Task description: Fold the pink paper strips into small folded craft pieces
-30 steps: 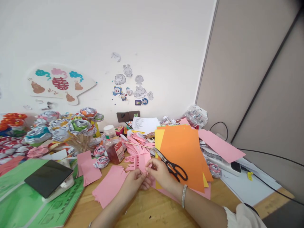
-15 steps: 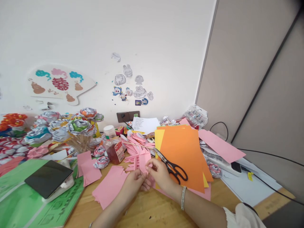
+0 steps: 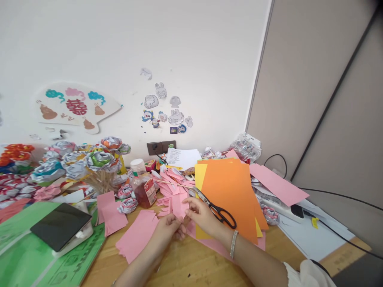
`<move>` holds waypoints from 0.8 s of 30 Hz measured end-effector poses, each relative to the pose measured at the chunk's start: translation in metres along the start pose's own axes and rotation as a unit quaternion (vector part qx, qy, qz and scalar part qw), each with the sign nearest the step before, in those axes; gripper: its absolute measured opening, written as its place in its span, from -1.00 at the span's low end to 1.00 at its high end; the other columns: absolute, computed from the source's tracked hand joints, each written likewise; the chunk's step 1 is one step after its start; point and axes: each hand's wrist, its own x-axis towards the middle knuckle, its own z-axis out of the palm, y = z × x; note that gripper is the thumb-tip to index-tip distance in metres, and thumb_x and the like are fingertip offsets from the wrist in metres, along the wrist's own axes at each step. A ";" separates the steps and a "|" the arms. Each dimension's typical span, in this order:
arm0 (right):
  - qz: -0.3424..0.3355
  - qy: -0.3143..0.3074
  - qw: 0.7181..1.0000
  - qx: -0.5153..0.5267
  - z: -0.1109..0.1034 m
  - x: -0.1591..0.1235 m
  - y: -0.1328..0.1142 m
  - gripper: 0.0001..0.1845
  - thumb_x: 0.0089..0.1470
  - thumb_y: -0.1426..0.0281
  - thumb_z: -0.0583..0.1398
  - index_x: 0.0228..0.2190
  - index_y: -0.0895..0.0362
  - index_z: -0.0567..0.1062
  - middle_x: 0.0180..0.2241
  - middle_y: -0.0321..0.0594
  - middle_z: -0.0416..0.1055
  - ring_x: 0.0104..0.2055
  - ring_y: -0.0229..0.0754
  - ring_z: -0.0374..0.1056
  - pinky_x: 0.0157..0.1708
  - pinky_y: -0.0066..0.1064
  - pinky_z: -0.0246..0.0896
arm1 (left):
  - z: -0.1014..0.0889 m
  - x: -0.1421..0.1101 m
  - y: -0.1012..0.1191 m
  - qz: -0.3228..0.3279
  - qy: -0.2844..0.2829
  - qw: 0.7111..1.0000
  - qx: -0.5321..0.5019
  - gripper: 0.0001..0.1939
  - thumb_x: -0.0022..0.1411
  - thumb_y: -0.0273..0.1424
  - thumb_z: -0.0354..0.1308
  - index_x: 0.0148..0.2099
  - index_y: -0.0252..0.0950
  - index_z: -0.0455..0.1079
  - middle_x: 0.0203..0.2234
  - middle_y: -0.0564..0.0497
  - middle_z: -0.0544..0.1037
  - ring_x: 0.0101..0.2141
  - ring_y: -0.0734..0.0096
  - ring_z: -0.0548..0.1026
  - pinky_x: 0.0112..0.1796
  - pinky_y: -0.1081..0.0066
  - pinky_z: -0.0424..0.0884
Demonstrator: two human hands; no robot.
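Note:
Between my hands is a pink paper strip (image 3: pixel 180 207), held over the front middle of the table. My left hand (image 3: pixel 171 230) pinches its lower end with curled fingers. The thumb and fingertips of my right hand (image 3: pixel 198 214) close on the strip's right edge. Black-handled scissors (image 3: pixel 220 213) lie on orange paper sheets (image 3: pixel 229 181), just right of my right hand. A pile of folded pink paper pieces (image 3: pixel 170 181) is beyond the strip. Pink paper rectangles (image 3: pixel 138 235) lie stacked left of my left hand.
A bottle of red liquid (image 3: pixel 143 187) stands behind the hands. At left are paper flowers on sticks (image 3: pixel 101 163) and a black tablet-like device (image 3: pixel 61 225) above a green mat (image 3: pixel 20 247). A power strip (image 3: pixel 278 205) and cables lie at right.
My right hand has shifted slightly right and its fingers have moved up along the strip's edge. My left hand stays nearly in place at the lower end.

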 end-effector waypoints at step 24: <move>0.035 -0.050 0.991 0.120 0.003 0.000 0.009 -0.72 -0.07 0.22 0.17 -0.36 0.16 0.32 -0.54 -0.34 0.25 -0.55 -0.34 0.16 -0.55 -0.51 0.04 | -0.003 0.004 0.000 -0.023 -0.060 0.998 -0.013 -0.64 -0.11 -0.12 0.20 -0.54 -0.35 0.31 -0.80 0.04 0.49 -0.80 0.55 0.34 -0.73 0.57 0.16</move>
